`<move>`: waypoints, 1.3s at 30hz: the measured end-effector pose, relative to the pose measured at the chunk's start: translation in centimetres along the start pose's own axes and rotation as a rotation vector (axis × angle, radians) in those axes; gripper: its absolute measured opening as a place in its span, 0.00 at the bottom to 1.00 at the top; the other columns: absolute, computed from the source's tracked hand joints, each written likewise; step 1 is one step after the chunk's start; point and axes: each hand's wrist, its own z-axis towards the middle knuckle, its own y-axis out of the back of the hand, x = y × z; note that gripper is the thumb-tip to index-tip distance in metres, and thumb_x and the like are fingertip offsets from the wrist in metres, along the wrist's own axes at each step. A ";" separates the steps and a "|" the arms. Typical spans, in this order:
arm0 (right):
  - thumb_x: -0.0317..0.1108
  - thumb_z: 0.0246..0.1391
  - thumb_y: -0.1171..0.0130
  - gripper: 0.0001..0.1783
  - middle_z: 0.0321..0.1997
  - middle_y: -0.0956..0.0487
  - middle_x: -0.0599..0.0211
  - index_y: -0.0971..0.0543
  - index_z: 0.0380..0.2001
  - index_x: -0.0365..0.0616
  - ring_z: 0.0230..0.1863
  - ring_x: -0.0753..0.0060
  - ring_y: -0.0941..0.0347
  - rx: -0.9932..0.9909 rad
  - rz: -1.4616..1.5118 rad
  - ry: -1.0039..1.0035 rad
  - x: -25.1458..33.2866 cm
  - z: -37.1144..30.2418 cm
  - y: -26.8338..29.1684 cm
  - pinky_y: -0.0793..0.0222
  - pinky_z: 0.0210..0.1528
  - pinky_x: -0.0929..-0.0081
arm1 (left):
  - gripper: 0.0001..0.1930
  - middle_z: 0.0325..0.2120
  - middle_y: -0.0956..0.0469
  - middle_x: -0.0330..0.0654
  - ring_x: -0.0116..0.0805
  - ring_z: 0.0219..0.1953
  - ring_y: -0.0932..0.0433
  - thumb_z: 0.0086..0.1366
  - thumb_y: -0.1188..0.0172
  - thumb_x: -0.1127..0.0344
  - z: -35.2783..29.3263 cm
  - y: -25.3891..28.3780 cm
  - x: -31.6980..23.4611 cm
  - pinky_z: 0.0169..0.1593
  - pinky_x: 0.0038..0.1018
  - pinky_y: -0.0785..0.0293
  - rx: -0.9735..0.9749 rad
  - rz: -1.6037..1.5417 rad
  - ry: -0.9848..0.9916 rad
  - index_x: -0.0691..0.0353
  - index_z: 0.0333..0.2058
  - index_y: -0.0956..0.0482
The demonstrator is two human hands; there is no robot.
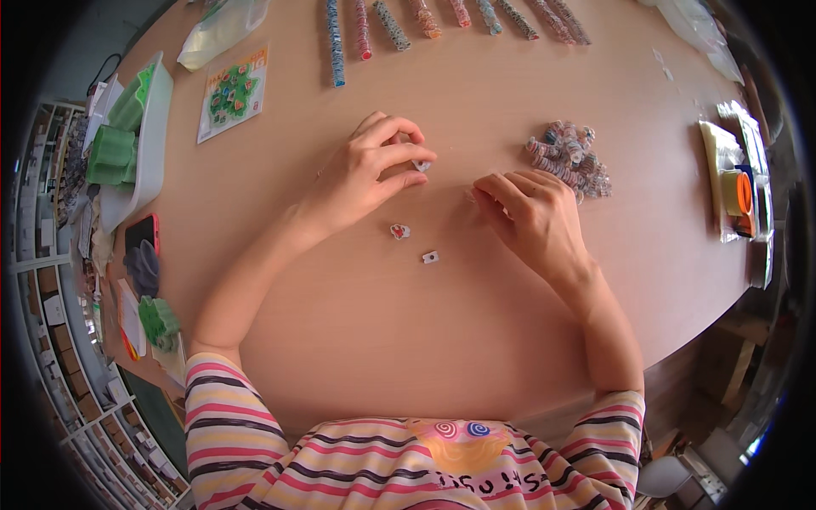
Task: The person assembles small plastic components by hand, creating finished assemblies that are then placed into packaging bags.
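My left hand [378,161] is closed in a pinch on a small white piece [422,166], mostly covered by the fingers. To its right, my right hand [531,212] hovers low over the table with thumb and fingers pressed together. A faint pale bit shows by those fingertips, too small to name. Between and below the hands lie a small red-and-white cutout piece [399,231] and a small white piece with a dark dot [430,257]. Just beyond my right hand is a heap of short striped rolls [568,153] in clear wrap.
Several long, colourful wrapped rolls [425,19] line the far edge of the wooden table [408,340]. A card with a green tree picture [231,95] lies far left, beside a white bin [153,144] with green moulded items. Orange-and-yellow tape rolls [738,194] and packets stand at right.
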 end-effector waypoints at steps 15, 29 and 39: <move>0.28 0.51 0.33 0.10 0.26 0.20 0.63 0.21 0.37 0.41 0.27 0.69 0.22 -0.069 0.361 -0.235 2.5 1.6 -1.8 0.26 0.30 0.71 | 0.09 0.36 0.17 0.44 0.27 0.38 0.18 0.68 0.42 0.74 -0.5 -0.4 -3.0 0.44 0.22 0.22 -0.013 -0.969 0.675 0.68 0.45 0.22; 0.27 0.54 0.37 0.09 0.24 0.21 0.62 0.19 0.39 0.41 0.25 0.67 0.24 0.169 0.393 -0.227 2.5 0.8 -0.8 0.28 0.29 0.69 | 0.12 0.28 0.19 0.38 0.19 0.28 0.26 0.72 0.45 0.62 -1.0 0.6 -1.9 0.31 0.17 0.31 -0.066 -0.979 0.646 0.64 0.40 0.19; 0.32 0.66 0.46 0.15 0.25 0.20 0.67 0.29 0.52 0.36 0.26 0.82 0.28 0.049 0.818 -0.631 2.5 1.4 -0.9 0.32 0.32 0.81 | 0.09 0.21 0.27 0.30 0.18 0.25 0.31 0.71 0.43 0.65 -0.4 -0.5 -3.0 0.31 0.17 0.36 -0.123 -0.968 0.588 0.57 0.38 0.35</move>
